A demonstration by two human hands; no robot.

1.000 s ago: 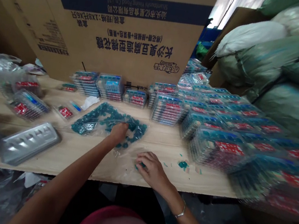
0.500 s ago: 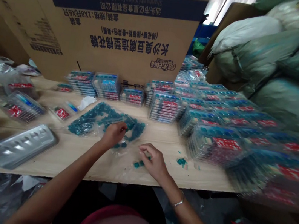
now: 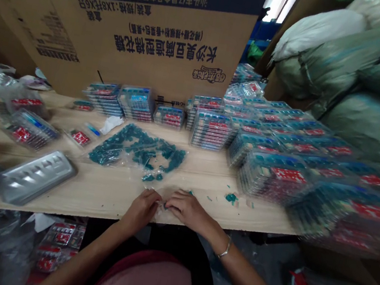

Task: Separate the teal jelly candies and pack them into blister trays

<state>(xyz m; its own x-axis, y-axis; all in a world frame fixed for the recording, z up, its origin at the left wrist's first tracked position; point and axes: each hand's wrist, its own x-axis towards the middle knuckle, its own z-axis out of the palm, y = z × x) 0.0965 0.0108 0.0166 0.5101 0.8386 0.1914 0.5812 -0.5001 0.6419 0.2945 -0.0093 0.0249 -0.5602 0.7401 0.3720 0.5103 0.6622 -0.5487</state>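
Working at the near edge of the tabletop, holding the left hand and the right hand close to each other, with seemingly a bit of clear wrap in between. Curling the fingers of both hands inward, with the tips near together, but not being able to tell here whether really clamping on the wrap or only touching it. By judgement, doing a fine two-handed step on this wrap, and for the next move, probably needing a gentle, exact pinch. Going farther, seeing a grey tray on the left and a few teal scraps on the right. Just beyond the hands, finding a loose heap of teal pieces, lying apart from the fingers. Behind the heap, noticing stacked clear packs, and finally, facing a large carton.
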